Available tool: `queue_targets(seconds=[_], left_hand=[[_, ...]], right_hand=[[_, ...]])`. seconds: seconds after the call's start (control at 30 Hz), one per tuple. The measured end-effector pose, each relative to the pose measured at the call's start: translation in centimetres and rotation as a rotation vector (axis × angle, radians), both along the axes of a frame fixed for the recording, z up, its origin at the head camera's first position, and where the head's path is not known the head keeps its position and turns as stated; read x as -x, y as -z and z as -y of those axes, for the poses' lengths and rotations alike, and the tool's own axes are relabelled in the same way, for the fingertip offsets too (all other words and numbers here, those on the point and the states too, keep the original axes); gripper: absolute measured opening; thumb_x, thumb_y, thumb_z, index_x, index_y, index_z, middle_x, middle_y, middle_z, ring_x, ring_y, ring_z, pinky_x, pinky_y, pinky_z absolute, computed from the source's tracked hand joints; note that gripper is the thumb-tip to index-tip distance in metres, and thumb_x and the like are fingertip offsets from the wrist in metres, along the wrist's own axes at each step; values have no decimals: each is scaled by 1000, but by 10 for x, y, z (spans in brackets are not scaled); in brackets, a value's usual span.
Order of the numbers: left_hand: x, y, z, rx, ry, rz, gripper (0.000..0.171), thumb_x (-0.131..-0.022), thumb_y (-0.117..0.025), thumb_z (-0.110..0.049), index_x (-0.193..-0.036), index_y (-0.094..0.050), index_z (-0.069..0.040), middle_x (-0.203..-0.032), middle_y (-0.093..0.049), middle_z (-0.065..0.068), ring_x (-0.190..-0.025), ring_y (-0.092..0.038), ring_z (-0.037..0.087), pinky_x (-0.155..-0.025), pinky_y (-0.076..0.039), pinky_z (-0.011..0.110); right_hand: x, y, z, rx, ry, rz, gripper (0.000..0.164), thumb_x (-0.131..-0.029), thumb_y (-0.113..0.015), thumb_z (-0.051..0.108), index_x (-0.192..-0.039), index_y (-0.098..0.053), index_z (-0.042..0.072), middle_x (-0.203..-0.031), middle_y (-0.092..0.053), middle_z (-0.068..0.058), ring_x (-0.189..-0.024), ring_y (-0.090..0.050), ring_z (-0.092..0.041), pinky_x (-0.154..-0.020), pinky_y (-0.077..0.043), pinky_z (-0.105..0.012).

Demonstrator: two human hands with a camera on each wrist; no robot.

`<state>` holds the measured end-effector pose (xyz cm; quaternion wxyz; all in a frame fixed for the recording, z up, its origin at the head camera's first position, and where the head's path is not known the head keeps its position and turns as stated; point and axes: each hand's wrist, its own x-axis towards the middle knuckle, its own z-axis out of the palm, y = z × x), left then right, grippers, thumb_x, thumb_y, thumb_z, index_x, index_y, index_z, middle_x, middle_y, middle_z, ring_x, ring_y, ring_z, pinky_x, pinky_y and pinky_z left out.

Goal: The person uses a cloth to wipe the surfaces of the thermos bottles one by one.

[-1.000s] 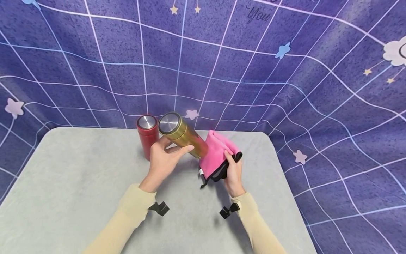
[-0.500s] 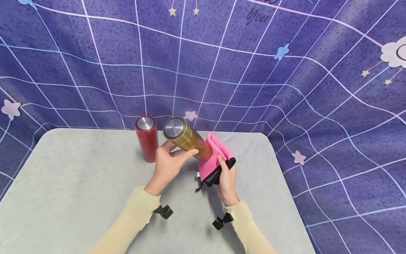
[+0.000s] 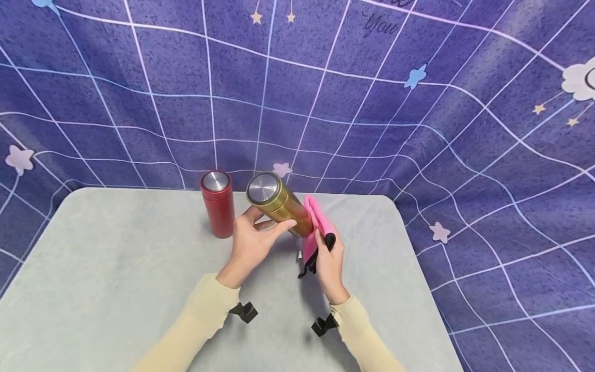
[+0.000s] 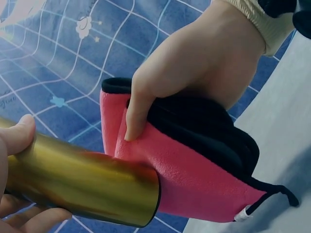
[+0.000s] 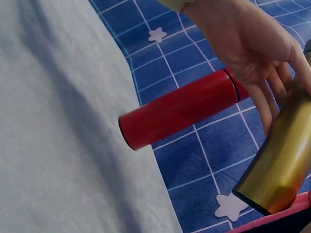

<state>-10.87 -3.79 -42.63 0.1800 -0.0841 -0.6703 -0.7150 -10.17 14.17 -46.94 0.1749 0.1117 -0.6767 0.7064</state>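
A gold thermos flask with a silver lid is held tilted over the table, its lid end up and to the left. My left hand grips it around the body, thumb on the near side. My right hand holds a folded pink cloth with black edging, thumb on top of the folds. The cloth lies against the lower side of the flask near its base. A small white tag and a black loop hang from the cloth's corner.
A red thermos flask stands upright on the grey table, left of the gold one. Behind the table hangs a purple-blue curtain with a grid and stars, which also runs along the right side.
The gold flask and both hands have shifted a little to the right and nearer. The right hand has moved leftward, and the cloth has turned to show its edge more narrowly.
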Motion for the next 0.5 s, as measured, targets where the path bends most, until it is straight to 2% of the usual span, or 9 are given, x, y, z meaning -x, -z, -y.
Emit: queue_targets(seconds=[0.2, 0.27, 0.4, 0.5], left_hand=[[-2, -1, -1, 12, -9, -3, 46, -75, -99, -7, -115, -77, -4, -107, -80, 9, -98, -77, 17, -81, -66, 33], [-3, -3, -2, 14, -11, -4, 46, -75, -99, -6, -115, -77, -3, -106, -80, 10, -98, -77, 17, -81, -66, 33], [-5, -5, -2, 21, -20, -4, 47, -74, -100, -8, -116, -77, -4, -106, -80, 9, -99, -77, 16, -82, -66, 32], [-6, -5, -2, 30, -28, -2, 47, -75, -100, -10, -115, -78, -6, -106, -81, 7, -99, -77, 15, -82, -66, 32]], right_hand=[[1, -2, -4, -35, 90, 104, 40, -111, -56, 6, -149, -66, 15, -148, -67, 0, -143, -56, -16, -121, -41, -27], [3, -4, -5, -27, 81, 124, 39, -111, -56, 8, -148, -66, 16, -147, -67, 0, -143, -56, -15, -121, -41, -27], [4, -8, -7, 23, 77, 192, 36, -111, -58, 11, -144, -69, 14, -142, -70, -3, -136, -60, -15, -117, -44, -26], [3, -10, -8, 75, 99, 287, 33, -109, -60, 13, -140, -71, 8, -133, -74, -8, -122, -66, -15, -105, -50, -24]])
